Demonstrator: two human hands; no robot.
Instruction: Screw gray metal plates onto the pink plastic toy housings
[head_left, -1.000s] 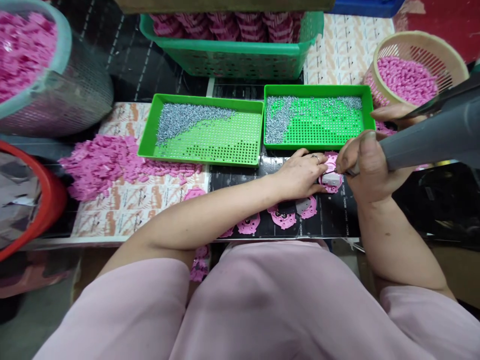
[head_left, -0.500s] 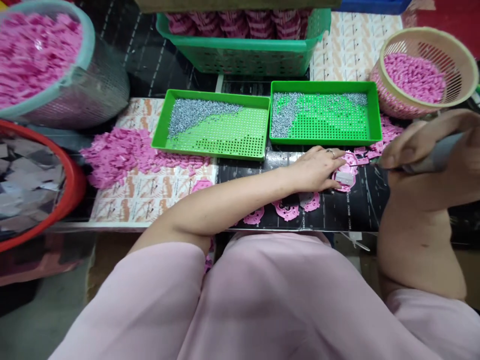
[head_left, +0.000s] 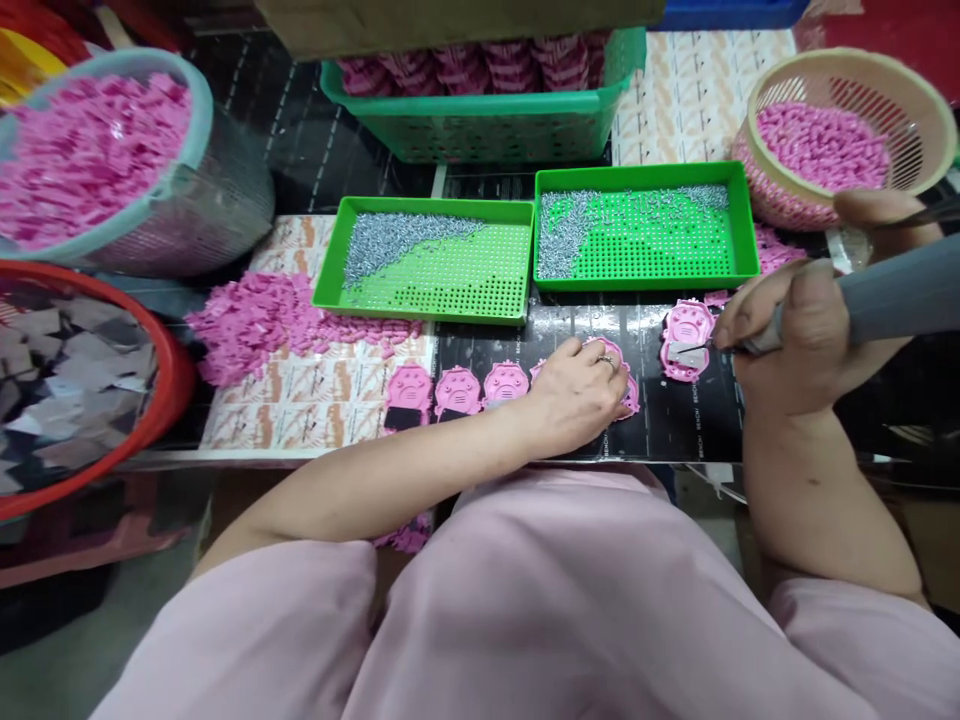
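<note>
My right hand (head_left: 795, 335) is wrapped round a grey electric screwdriver (head_left: 885, 295), its tip on a pink animal-shaped part (head_left: 686, 335) that carries a small grey plate. My left hand (head_left: 581, 390) rests with curled fingers on another pink part (head_left: 626, 385), at the right end of a row of pink parts (head_left: 459, 388) on the black mat. Two green perforated trays, the left tray (head_left: 326, 270) and the right tray (head_left: 739, 225), hold small metal screws just behind the hands.
A loose heap of pink pieces (head_left: 247, 315) lies left of the trays. A mesh tub of pink pieces (head_left: 232, 200) and a red basin of grey plates (head_left: 169, 385) stand at the left. A beige basket of pink pieces (head_left: 926, 110) and a green crate (head_left: 487, 125) are behind.
My left hand left the part under the screwdriver and moved left and nearer, onto another part in the row. The screwdriver came back down onto the part. The view shifted slightly.
</note>
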